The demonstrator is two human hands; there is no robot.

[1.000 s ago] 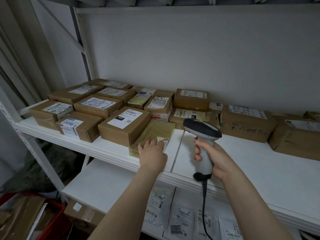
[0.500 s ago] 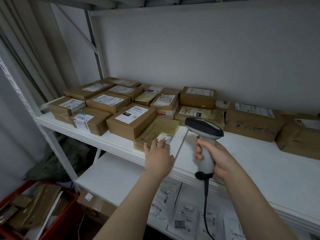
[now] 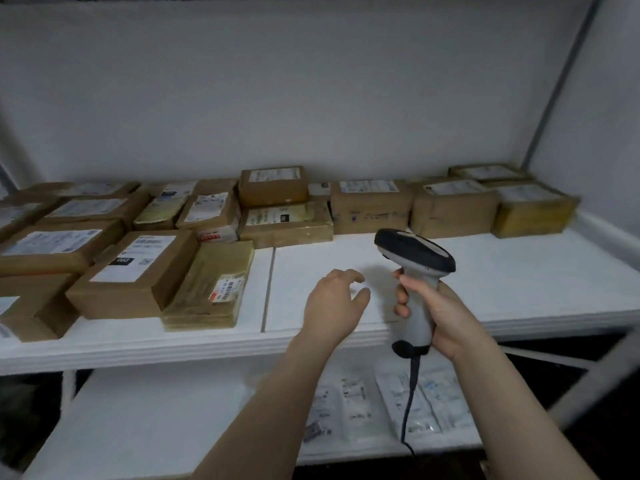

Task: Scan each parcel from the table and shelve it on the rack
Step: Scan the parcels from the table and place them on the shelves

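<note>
Gripping one scanner point(image 3: 415, 258), right hand point(image 3: 441, 315); left hand point(image 3: 332, 306) empty, fingers relaxed; perhaps seventeen parcels point(image 3: 138, 271) shelved.

Single head cam, wide-angle, worn by the person. Faces forward and slightly down at the rack point(image 3: 538, 133), near the upper shelf point(image 3: 485, 271). Back wall point(image 3: 311, 98) fills the top; lower shelf point(image 3: 156, 410) shows beneath.
</note>
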